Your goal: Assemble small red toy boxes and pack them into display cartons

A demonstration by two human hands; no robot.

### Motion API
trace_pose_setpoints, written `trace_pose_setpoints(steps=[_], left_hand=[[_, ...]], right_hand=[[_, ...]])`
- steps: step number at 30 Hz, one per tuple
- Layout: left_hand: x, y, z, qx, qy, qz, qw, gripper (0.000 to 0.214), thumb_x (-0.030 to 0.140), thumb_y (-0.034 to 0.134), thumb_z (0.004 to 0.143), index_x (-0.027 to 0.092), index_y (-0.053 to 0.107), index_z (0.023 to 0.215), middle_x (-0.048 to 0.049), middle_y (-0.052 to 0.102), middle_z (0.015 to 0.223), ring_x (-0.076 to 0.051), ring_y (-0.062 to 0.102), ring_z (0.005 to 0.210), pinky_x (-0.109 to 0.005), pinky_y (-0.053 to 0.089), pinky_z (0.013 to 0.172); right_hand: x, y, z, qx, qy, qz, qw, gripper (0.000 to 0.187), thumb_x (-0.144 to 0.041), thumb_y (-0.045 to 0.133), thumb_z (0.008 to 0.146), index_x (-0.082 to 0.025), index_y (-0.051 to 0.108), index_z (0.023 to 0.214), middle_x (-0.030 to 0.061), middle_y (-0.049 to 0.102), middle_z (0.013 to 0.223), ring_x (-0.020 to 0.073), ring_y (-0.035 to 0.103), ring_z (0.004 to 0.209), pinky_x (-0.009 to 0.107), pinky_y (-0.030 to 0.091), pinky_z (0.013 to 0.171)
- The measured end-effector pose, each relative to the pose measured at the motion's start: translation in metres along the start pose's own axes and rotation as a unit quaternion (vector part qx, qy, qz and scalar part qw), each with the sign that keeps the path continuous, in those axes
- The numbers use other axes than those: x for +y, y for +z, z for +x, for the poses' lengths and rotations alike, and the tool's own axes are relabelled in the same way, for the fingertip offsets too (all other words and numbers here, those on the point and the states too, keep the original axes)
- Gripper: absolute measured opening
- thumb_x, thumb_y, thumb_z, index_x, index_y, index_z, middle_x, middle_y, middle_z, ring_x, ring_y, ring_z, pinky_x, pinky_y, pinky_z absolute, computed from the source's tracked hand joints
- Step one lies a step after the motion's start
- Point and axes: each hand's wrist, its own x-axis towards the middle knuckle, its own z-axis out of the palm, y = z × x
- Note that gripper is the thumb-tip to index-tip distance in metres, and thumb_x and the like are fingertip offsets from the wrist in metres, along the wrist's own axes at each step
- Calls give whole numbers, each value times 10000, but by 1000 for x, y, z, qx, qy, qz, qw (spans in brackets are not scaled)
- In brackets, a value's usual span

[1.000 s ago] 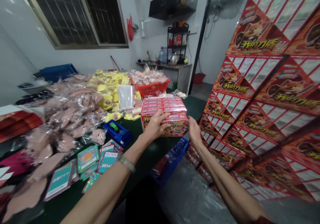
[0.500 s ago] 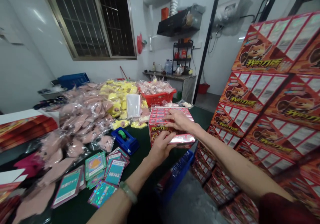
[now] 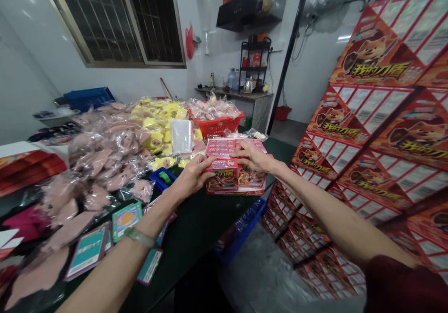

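Note:
A stack of small red printed boxes (image 3: pixel 221 146) sits at the right edge of the dark green table. My left hand (image 3: pixel 193 175) pinches the left side of a front red box (image 3: pixel 222 180), thumb low and fingers over its top edge. From above, my right hand (image 3: pixel 252 158) reaches over the boxes, its fingers bent down on the red box (image 3: pixel 252 178) at the front right. Behind my left hand lies a blue tape dispenser (image 3: pixel 161 177) with a green core, partly hidden. Trading cards (image 3: pixel 89 247) lie fanned out near my left forearm.
Bagged pink plush pieces (image 3: pixel 105 159) and yellow ones (image 3: pixel 157 117) heap across the table. Behind the boxes stands a red basket (image 3: pixel 217 126). Tall stacks of red cartons (image 3: pixel 371 70) rise on the right. A blue crate (image 3: pixel 241 231) sits below the table edge.
The front boxes now show their printed faces toward me, where a lying box with a shiny side showed before. My left hand has moved left to the box's side. The view has shifted.

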Motion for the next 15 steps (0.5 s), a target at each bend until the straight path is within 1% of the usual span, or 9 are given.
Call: trace_pose_setpoints(steps=[4, 6, 8, 9, 10, 11, 13, 14, 15], left_hand=[[-5, 11, 6, -43, 14, 11, 999, 450, 177, 560, 813, 207, 501, 1258, -46, 535, 888, -166, 554, 792, -306, 491, 723], [-8, 13, 5, -45, 12, 19, 999, 445, 179, 562, 809, 210, 505, 1250, -62, 553, 927, -180, 567, 814, -324, 499, 730], [-10, 12, 3, -27, 0, 37, 999, 411, 221, 577, 807, 210, 534, 1216, -98, 553, 1005, -230, 562, 905, -401, 492, 782], [-10, 10, 2, -13, -6, 48, 999, 391, 255, 594, 799, 213, 558, 1186, -122, 537, 1076, -269, 540, 987, -458, 470, 828], [-11, 9, 0, 3, -10, 55, 998, 376, 283, 608, 790, 215, 576, 1158, -144, 502, 1166, -306, 501, 1076, -508, 437, 876], [-11, 8, 0, 19, -14, 54, 998, 381, 300, 619, 782, 218, 578, 1152, -156, 449, 1257, -330, 452, 1155, -539, 400, 922], [-12, 10, -1, 48, -35, 19, 998, 501, 308, 637, 769, 228, 497, 1244, -154, 334, 1395, -325, 381, 1256, -522, 364, 989], [-13, 12, -1, 58, -54, -12, 997, 605, 311, 651, 759, 228, 418, 1311, -152, 312, 1424, -308, 387, 1267, -490, 372, 1000], [-14, 15, 0, 63, -76, -45, 994, 706, 320, 666, 745, 220, 339, 1363, -154, 327, 1426, -293, 413, 1258, -461, 386, 1000]], right_hand=[[-6, -5, -7, -2, 5, 6, 1000, 260, -211, 485, 855, -212, 655, 1051, 69, 516, 908, 202, 473, 858, 381, 411, 803], [-13, -6, -7, 27, 8, 36, 999, 311, -210, 435, 871, -212, 610, 1128, 79, 520, 978, 207, 498, 905, 399, 432, 819], [-22, -6, -6, 84, 12, 63, 994, 379, -247, 378, 901, -226, 497, 1261, 95, 503, 1122, 219, 498, 1018, 435, 431, 878], [-26, -5, -5, 107, 13, 59, 992, 419, -292, 371, 913, -227, 418, 1325, 105, 470, 1216, 230, 470, 1099, 456, 411, 925], [-30, -4, -3, 114, 14, 39, 993, 479, -355, 383, 915, -220, 342, 1372, 118, 421, 1303, 244, 421, 1183, 476, 376, 973], [-33, -2, -1, 106, 15, 6, 994, 562, -427, 410, 901, -202, 286, 1401, 133, 367, 1370, 265, 357, 1254, 494, 334, 1014], [-38, 3, 3, 57, 28, -69, 996, 711, -538, 455, 855, -159, 246, 1419, 167, 298, 1433, 308, 262, 1325, 522, 284, 1047], [-39, 5, 5, 26, 36, -97, 994, 725, -558, 451, 850, -157, 252, 1419, 172, 294, 1439, 320, 248, 1335, 532, 285, 1044], [-40, 7, 6, 1, 44, -116, 992, 700, -559, 431, 859, -172, 262, 1418, 166, 305, 1438, 323, 251, 1337, 541, 297, 1033]])
